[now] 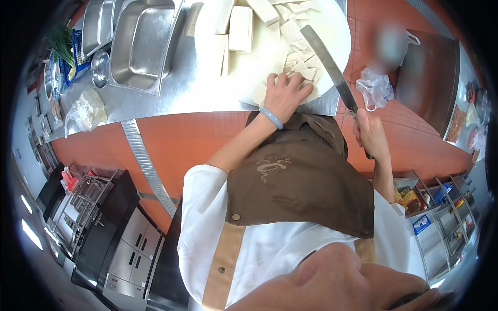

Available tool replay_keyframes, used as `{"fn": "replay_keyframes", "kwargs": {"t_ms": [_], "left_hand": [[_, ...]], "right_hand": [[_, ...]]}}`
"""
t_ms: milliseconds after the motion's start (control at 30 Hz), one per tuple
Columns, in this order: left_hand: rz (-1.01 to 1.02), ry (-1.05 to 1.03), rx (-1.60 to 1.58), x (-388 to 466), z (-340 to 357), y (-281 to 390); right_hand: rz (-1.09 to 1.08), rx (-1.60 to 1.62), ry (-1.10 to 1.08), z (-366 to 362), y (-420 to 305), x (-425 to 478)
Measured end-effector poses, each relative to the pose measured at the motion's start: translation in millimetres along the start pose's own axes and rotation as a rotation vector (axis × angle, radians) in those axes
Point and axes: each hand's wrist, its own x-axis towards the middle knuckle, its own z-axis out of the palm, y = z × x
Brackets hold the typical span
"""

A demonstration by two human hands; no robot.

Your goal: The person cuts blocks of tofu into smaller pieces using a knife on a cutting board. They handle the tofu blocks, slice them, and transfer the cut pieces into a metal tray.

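Observation:
My right hand (pixel 371 132) is closed around the handle of a long kitchen knife (pixel 327 62), off the right of the round white cutting board (pixel 249 83). The blade slants up and left, its tip above the board near the cut pieces. My left hand (pixel 286 93), with a pale bracelet at the wrist, rests with fingers spread on pale slices at the board's near edge; its palm hides what lies beneath. Beyond the fingertips lie small triangular pieces of what looks like firm tofu (pixel 301 64). Larger tofu blocks (pixel 240 29) stand farther left on the board.
Left of the board, a deep steel pan (pixel 149 39) sits on the steel table (pixel 183 85). Beside it are a metal bowl (pixel 100 68), a blue basket (pixel 79 58) with greens and a plastic bag (pixel 87 110). A white plastic bag (pixel 374 88) is at right.

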Motion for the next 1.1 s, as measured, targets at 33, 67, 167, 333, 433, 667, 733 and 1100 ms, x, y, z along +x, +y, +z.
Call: {"fn": "replay_keyframes", "kwargs": {"t_ms": [33, 67, 167, 333, 433, 667, 733, 1100], "left_hand": [[-0.013, -0.018, -0.005, 7, 0, 1], [-0.027, -0.035, -0.01, 13, 0, 1], [-0.071, -0.034, 0.046, 32, 5, -1], [-0.208, -0.02, -0.114, 63, 6, -13], [-0.228, -0.009, -0.283, 62, -19, -21], [-0.317, 0.505, -0.147, 70, -36, -11], [-0.258, 0.561, -0.171, 77, -40, -9], [0.082, 0.213, -0.191, 134, 1, -45]], "right_hand": [[0.005, 0.011, 0.012, -3, 4, 0], [0.011, 0.021, 0.023, -6, 9, 1], [-0.024, -0.085, 0.006, -20, 32, 8], [-0.278, -0.306, 0.256, -30, 33, 27], [-0.418, -0.586, 0.35, -41, 30, 33], [-0.477, -0.791, 0.468, -47, 25, 42], [-0.489, -0.81, 0.508, -45, 26, 42], [-0.443, -0.739, 0.416, -59, 36, 2]]}}
